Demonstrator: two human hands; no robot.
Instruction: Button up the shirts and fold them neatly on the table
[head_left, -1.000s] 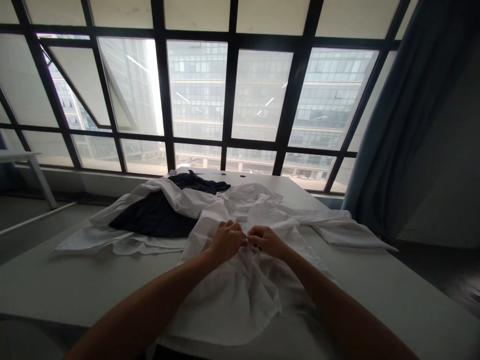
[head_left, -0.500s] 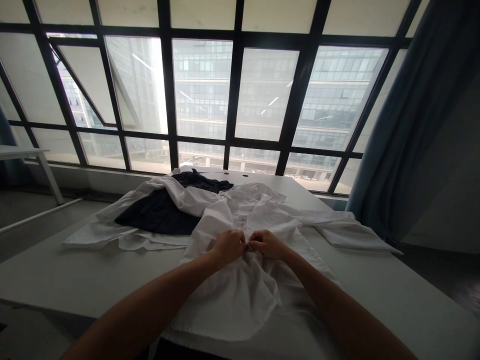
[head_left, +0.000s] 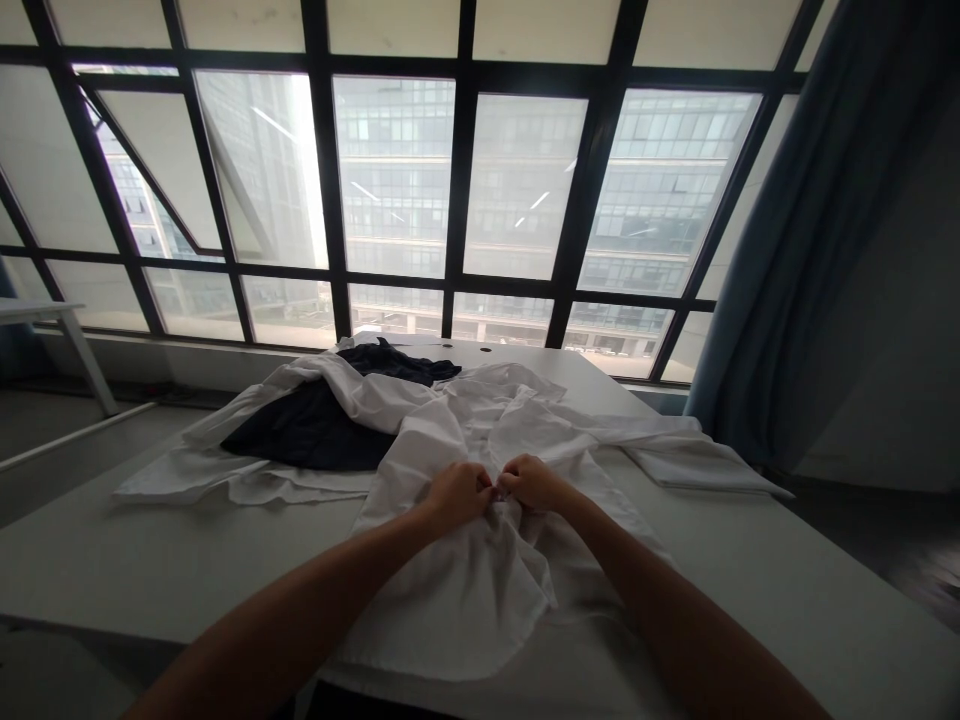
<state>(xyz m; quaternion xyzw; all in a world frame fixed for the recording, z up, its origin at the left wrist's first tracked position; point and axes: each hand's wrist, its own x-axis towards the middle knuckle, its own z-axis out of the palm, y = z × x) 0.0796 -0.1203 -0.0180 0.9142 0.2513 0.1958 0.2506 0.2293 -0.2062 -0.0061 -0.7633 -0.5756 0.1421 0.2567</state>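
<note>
A white shirt [head_left: 450, 600] lies spread on the white table, its lower edge toward me and its sleeves reaching out to the sides. My left hand [head_left: 461, 492] pinches the cloth at the shirt's front, near the middle. Right beside it, my right hand [head_left: 534, 482] grips the same front edge, its fingertips almost touching those of the left. Whatever small part of the front lies between the fingertips is too small to make out. Folds run down from the pinched spot toward the hem.
Dark clothing [head_left: 311, 430] lies to the left, partly under the shirt's sleeve, with more white cloth [head_left: 172, 478] below it. The white table [head_left: 750, 580] reaches toward tall windows. A blue curtain [head_left: 780, 260] hangs at the right; another white table [head_left: 37, 308] stands far left.
The view has shifted slightly, so the scene sits a little further left. Both hands stay at the same part of the shirt's front, with only small finger movements.
</note>
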